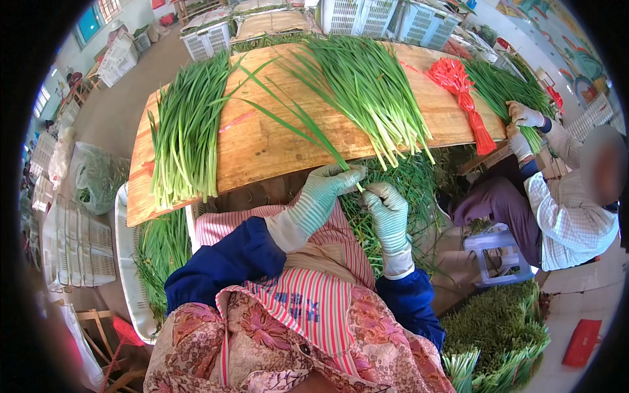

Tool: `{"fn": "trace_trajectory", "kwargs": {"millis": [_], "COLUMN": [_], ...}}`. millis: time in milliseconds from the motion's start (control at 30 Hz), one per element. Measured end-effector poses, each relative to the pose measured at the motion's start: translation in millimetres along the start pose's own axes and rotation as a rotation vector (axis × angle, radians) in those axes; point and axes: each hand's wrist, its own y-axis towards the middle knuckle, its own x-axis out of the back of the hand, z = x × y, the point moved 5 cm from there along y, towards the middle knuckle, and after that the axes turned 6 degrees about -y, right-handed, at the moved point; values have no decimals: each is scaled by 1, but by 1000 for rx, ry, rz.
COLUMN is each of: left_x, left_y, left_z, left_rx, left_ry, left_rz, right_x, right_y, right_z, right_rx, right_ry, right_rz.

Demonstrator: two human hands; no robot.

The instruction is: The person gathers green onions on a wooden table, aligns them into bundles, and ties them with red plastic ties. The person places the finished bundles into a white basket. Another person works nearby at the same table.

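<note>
My left hand [327, 194], in a striped work glove, is closed around a few green garlic chive stalks [314, 128] whose leaves fan out over the wooden board. Close beside it my right hand [388, 211], gloved too, pinches the pale lower end of those stalks. One pile of chives [189, 132] lies on the board's left part, and a larger pile [368, 88] lies right of its middle. A bundle of red plastic ties [464, 100] rests farther right on the wooden board [265, 152].
A co-worker [565, 196] sits at the right, both gloved hands on chives. Loose chive leaves [393, 196] are heaped below the board. A white crate [128, 275] of chives stands at left, a blue plastic stool [496, 253] and bundled chives [501, 329] at right.
</note>
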Motion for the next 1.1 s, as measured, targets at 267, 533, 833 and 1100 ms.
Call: {"fn": "trace_trajectory", "kwargs": {"millis": [267,533,833,1100], "left_x": [1,-8,-6,21], "left_y": [2,-1,-3,9], "left_z": [-7,10,-18,-88], "left_rx": [-67,6,-100,-241], "left_ry": [20,30,15,-237], "left_rz": [-140,-24,-134,-63], "right_x": [53,8,8,76], "right_y": [-17,0,0,-13], "right_z": [-17,9,8,-9], "right_rx": [39,-128,214,33], "right_ry": [-416,-21,-462,-720], "right_rz": [-193,188,65,403]}}
